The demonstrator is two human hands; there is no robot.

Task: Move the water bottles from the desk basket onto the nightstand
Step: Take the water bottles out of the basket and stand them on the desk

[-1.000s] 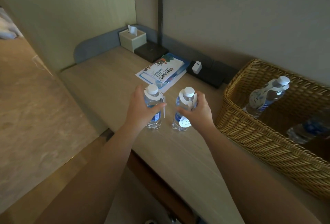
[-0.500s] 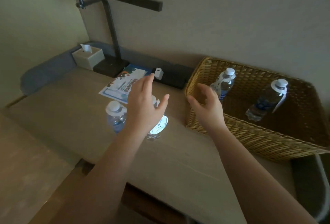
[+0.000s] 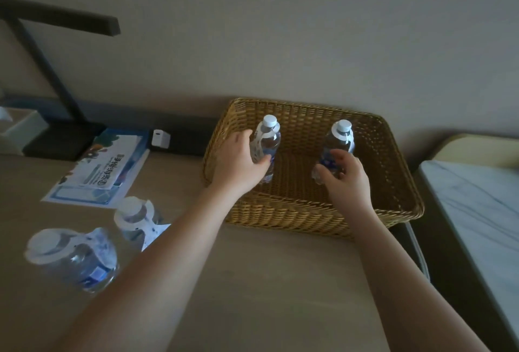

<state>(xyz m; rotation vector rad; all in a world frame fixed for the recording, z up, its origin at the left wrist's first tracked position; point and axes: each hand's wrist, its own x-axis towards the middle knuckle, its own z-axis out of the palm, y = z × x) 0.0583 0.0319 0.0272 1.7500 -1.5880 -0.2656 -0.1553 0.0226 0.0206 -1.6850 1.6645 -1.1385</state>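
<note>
A wicker basket (image 3: 295, 211) stands on the wooden desk (image 3: 266, 281) against the wall. Two clear water bottles with white caps stand upright inside it. My left hand (image 3: 238, 163) grips the left bottle (image 3: 268, 135) around its middle, thumb across the front. My right hand (image 3: 346, 180) curls its thumb and fingers round the lower part of the right bottle (image 3: 341, 138). Two more water bottles stand on the desk at the left, one near the front (image 3: 75, 256) and one just behind it (image 3: 137, 219), partly hidden by my left forearm.
Leaflets (image 3: 104, 169) lie left of the basket. Behind them are a dark lamp base (image 3: 61, 138), a tissue box (image 3: 19, 129) and a white charger (image 3: 160, 138). A white marbled top (image 3: 477, 211) stands to the right across a dark gap.
Both hands let go of the two bottles on the desk, moved right into the basket and closed on the two bottles there. My view swung right.
</note>
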